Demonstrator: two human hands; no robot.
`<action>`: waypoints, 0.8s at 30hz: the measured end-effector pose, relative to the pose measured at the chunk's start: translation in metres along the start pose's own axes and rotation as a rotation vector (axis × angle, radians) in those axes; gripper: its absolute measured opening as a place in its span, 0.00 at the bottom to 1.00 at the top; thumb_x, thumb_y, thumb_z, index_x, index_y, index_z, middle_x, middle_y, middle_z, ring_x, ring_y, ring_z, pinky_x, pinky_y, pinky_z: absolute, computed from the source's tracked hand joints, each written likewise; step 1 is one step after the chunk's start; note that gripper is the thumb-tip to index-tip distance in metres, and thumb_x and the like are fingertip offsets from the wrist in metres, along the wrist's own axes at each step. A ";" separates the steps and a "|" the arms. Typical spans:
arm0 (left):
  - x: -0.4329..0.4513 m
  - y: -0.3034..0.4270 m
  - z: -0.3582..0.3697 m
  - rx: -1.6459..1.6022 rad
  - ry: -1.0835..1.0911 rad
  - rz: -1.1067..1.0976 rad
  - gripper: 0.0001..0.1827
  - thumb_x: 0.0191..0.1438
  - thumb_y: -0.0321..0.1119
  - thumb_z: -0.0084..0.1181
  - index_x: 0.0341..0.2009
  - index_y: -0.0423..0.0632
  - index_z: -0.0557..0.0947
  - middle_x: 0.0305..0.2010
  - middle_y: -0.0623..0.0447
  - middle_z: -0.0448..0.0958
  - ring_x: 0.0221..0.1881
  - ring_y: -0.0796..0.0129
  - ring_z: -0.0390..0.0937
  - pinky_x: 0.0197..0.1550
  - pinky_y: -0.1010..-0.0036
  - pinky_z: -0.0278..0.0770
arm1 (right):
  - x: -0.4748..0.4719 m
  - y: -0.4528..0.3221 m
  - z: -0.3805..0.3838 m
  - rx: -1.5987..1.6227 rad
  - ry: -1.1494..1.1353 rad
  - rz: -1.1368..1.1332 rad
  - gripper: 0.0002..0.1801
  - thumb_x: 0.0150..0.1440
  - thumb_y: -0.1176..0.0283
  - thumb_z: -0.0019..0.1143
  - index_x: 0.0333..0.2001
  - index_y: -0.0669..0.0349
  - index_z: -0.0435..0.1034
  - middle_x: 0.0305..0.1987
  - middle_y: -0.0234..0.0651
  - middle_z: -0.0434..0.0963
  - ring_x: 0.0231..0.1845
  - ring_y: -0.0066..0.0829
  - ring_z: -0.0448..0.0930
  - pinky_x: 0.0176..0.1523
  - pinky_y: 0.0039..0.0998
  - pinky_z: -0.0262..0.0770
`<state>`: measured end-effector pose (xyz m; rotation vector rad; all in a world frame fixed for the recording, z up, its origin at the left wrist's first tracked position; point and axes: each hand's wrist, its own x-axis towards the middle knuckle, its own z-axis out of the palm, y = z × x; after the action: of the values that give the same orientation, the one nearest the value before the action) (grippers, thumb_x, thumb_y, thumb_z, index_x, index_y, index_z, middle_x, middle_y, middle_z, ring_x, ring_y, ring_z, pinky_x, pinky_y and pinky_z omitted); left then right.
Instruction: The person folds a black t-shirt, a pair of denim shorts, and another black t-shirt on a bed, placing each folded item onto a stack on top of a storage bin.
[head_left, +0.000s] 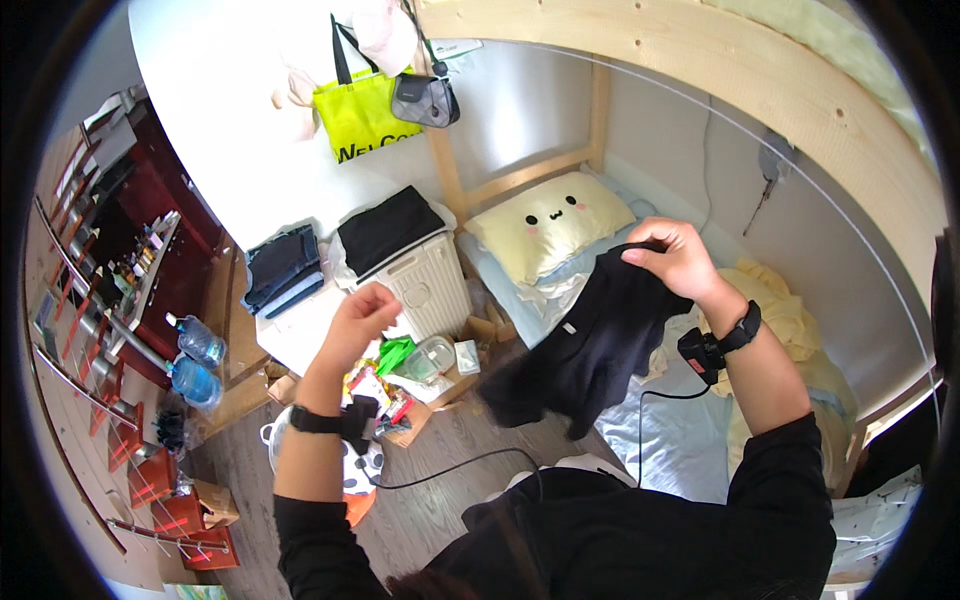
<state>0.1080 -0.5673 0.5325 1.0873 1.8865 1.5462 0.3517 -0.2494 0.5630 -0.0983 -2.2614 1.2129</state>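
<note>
My right hand (671, 259) pinches the edge of a black garment (592, 341), which hangs down from it at a slant over the bed's edge and the floor; its lower end is blurred. A small white tag shows on the cloth. Raised to the left, my left hand (367, 315) is away from the garment, its fingers curled together and nothing visible in them. Beyond the hands, a folded black cloth (390, 229) lies on a white plastic storage box (424, 292). Folded jeans (285, 270) are stacked left of it.
A lower bunk with a pale yellow pillow (551, 225) and a yellow blanket (772, 315) is at the right. An open cardboard box (409, 427) with packages stands on the floor. Water bottles (196, 382) and stairs (154, 476) are at the left. A cable (465, 457) hangs between my wrists.
</note>
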 end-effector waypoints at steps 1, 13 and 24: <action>0.001 -0.007 0.018 -0.017 0.021 -0.027 0.03 0.47 0.31 0.50 0.25 0.49 0.71 0.20 0.62 0.67 0.21 0.83 0.62 0.23 0.87 0.58 | 0.002 -0.007 0.006 -0.002 -0.003 0.007 0.04 0.44 0.77 0.57 0.24 0.64 0.68 0.20 0.26 0.70 0.23 0.15 0.68 0.28 0.20 0.64; 0.009 -0.113 0.161 -0.037 -0.292 0.013 0.26 0.39 0.36 0.61 0.46 0.49 0.69 0.39 0.53 0.68 0.37 0.70 0.66 0.36 0.77 0.67 | 0.018 -0.065 0.008 -0.494 0.028 -0.377 0.06 0.40 0.78 0.58 0.25 0.63 0.70 0.25 0.36 0.73 0.27 0.32 0.73 0.30 0.25 0.68; -0.007 -0.133 0.158 0.135 0.372 0.528 0.17 0.34 0.24 0.62 0.27 0.42 0.67 0.29 0.50 0.67 0.28 0.65 0.66 0.32 0.76 0.66 | 0.010 -0.055 -0.011 -0.261 0.246 -0.201 0.03 0.45 0.79 0.55 0.26 0.66 0.69 0.22 0.29 0.72 0.26 0.15 0.69 0.33 0.18 0.66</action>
<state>0.1951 -0.4869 0.3634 1.5377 2.0733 2.0489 0.3594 -0.2703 0.6160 -0.1097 -2.1415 0.7545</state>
